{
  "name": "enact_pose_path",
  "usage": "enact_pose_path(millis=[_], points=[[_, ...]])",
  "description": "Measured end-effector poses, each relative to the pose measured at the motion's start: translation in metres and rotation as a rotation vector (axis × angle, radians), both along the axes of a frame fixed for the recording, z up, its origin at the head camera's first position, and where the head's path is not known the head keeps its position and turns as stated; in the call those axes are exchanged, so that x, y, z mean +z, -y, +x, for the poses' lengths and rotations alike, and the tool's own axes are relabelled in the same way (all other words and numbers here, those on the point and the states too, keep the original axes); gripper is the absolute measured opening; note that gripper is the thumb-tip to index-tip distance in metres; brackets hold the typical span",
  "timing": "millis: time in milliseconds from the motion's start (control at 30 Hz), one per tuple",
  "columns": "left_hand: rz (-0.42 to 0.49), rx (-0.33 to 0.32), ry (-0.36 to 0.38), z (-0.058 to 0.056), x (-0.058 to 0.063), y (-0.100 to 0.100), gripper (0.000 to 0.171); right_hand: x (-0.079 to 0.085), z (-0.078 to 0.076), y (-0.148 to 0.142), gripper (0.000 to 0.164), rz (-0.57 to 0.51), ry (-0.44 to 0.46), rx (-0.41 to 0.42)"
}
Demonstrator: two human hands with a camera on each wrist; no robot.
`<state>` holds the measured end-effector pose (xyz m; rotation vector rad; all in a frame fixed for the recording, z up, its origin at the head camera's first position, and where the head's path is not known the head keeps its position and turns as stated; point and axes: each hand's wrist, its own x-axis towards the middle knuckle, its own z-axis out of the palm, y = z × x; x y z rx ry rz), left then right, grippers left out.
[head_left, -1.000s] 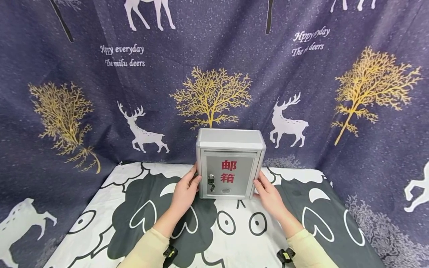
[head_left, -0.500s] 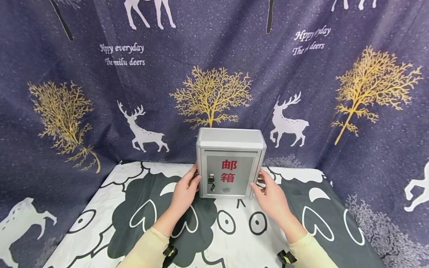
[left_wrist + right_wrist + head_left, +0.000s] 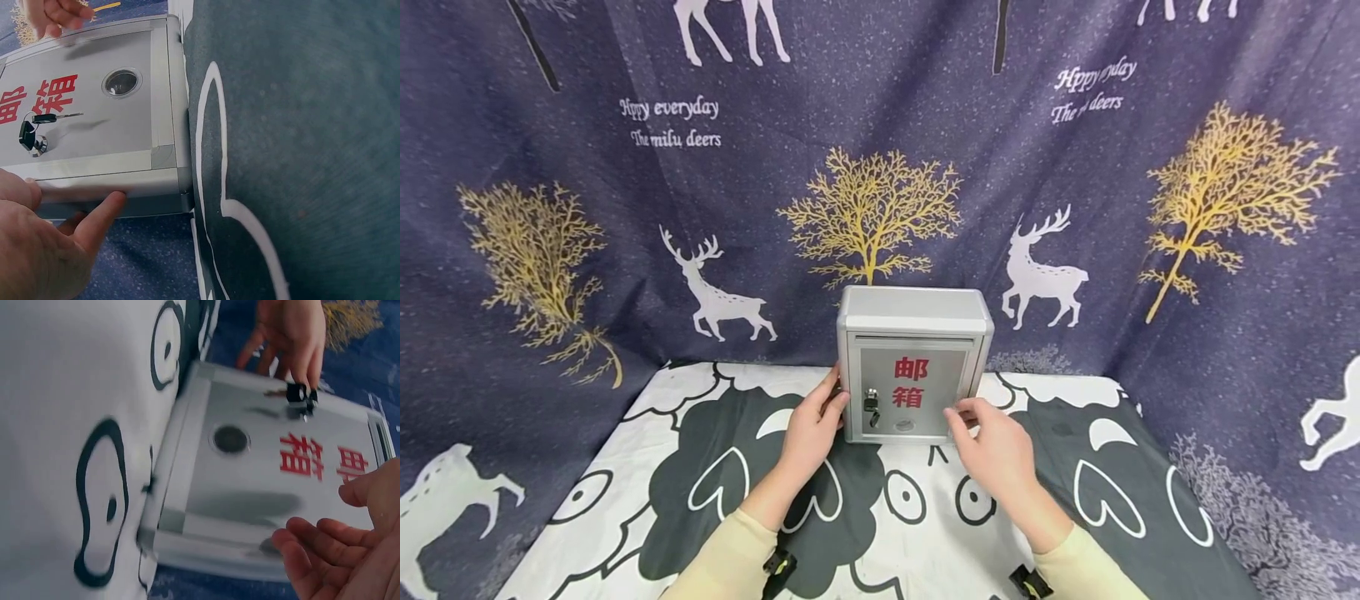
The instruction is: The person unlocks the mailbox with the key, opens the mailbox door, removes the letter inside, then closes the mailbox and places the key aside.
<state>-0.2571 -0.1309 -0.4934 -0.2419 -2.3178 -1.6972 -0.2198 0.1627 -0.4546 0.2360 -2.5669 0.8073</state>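
A silver-grey metal mailbox [image 3: 917, 367] stands upright near the back of the table, with red characters on its door. Keys [image 3: 872, 408] hang from the lock at the door's left side. My left hand [image 3: 812, 425] holds the mailbox's left side, thumb at the front edge and fingers along the side wall; some fingertips are hidden behind it. In front of the lower right part of the door is my right hand [image 3: 996, 442], fingers loosely bent and holding nothing. In the right wrist view its fingers [image 3: 312, 544] hover just off the mailbox.
A white and dark grey cloth [image 3: 917, 542] with cartoon sheep covers the table. Behind and at the sides hangs a dark blue curtain [image 3: 880, 100] printed with deer and golden trees. A round window [image 3: 122, 82] sits in the door's lower part.
My right hand has come off the mailbox's right side and moved left, in front of the door. The left hand and the mailbox stay in place.
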Motion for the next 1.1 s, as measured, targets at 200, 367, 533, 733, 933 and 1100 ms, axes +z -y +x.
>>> enact_pose_path(millis=[200,367,533,733,933,1100], points=[[-0.009,0.006,-0.001,0.0,0.0,0.0,0.058,-0.005,-0.004,0.029,0.024,0.082,-0.072,0.118],[-0.02,0.009,-0.003,0.0,0.001,0.0,0.058,-0.005,-0.009,0.052,0.031,0.103,-0.13,0.187],[-0.031,0.015,-0.007,0.0,0.0,0.0,0.058,-0.005,-0.015,0.071,0.032,0.116,-0.124,0.224],[-0.037,0.005,-0.019,0.0,-0.001,0.0,0.058,0.001,-0.016,0.086,0.033,0.147,-0.1,0.222],[-0.048,0.014,-0.026,0.0,0.0,0.001,0.058,-0.001,-0.02,0.093,0.031,0.164,-0.177,0.198],[-0.05,0.013,-0.027,0.001,0.0,0.001,0.058,-0.002,-0.021,0.095,0.032,0.216,-0.225,0.174]])
